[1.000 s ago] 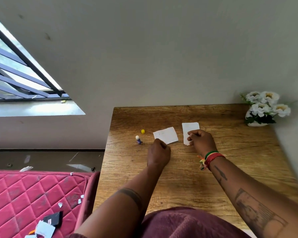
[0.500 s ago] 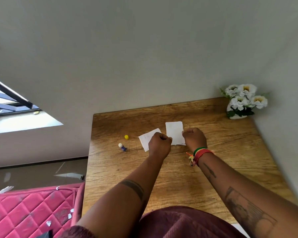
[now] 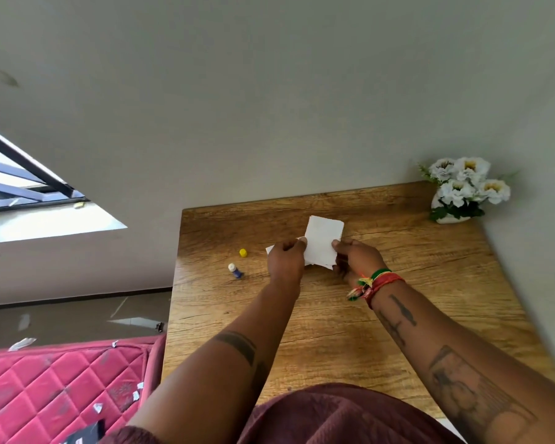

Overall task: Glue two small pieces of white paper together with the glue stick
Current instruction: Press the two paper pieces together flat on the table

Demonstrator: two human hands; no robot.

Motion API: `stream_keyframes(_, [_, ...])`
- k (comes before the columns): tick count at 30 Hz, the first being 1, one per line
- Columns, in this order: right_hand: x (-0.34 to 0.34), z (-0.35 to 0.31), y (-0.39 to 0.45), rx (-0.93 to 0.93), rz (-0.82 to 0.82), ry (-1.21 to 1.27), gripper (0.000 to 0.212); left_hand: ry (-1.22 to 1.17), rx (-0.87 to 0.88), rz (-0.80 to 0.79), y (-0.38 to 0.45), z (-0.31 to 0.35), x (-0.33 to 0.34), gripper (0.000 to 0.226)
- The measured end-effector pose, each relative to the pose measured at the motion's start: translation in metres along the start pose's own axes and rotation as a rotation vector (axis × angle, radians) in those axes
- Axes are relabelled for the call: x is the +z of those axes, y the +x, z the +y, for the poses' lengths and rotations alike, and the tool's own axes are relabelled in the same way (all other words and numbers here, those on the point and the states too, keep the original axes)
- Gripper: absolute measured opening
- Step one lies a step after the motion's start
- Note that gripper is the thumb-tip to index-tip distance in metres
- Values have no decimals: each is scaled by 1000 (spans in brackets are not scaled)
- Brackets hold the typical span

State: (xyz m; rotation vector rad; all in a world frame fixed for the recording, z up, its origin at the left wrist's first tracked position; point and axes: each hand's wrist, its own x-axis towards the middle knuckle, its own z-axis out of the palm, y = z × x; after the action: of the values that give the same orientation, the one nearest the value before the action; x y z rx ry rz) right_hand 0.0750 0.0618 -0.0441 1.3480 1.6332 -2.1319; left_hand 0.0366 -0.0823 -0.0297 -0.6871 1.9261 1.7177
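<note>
Wooden table (image 3: 414, 315), brown grain finish, set against a plain grey-white wall (image 3: 269, 91) with its far right corner in the angle of the room. Vase of white flowers (image 3: 465, 190) stands at that far right corner, well apart from the work. Barred window (image 3: 20, 184) with a bright sill at the left; dull floor (image 3: 77, 318) below it with a few paper scraps. Red quilted mattress (image 3: 55, 386) at the lower left, just beside the table's left edge, also carrying small white scraps and a dark flat item at the bottom edge, too cropped to identify. Glue stick (image 3: 235, 271), blue body with white tip exposed, stands on the table to the left of both hands; its yellow cap (image 3: 243, 252) sits separately, just beyond it and nearer the hands. 2 pieces of white paper: upper sheet (image 3: 322, 241) is raised and tilted, pinched on its left edge by the left hand (image 3: 285, 262) and on its right edge by the right hand (image 3: 358, 259), so both hands are closed on the same sheet and close together. Lower sheet (image 3: 269, 249) shows only as a small white corner past the left hand's knuckles, mostly hidden; whether it touches the upper sheet cannot be told. Right wrist carries a red, green and yellow bracelet (image 3: 377, 282). Both forearms bare with tattoos; maroon garment (image 3: 334, 415) at the bottom of the view.
</note>
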Motion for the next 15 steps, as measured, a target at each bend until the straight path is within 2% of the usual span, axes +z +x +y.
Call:
stream_keyframes(2, [12,3,-4,38,-60,108,6,-92,-61,2,0,-1,-9,31])
stream_keyframes(5, [27,5,-15,58,-125,132,5,-114,-71,-43,1,-6,-21,15])
stream_keyframes(7, [33,9,-18,64,-135,73,9,-23,-21,0,7,-9,-28,11])
stream_keyframes(10, [35,10,-13,-20,-57,-45,20,175,39,72,15,-6,-41,24])
stream_keyframes(15, [33,11,4,-159,38,-344,13,433,123,114,27,-3,-55,37])
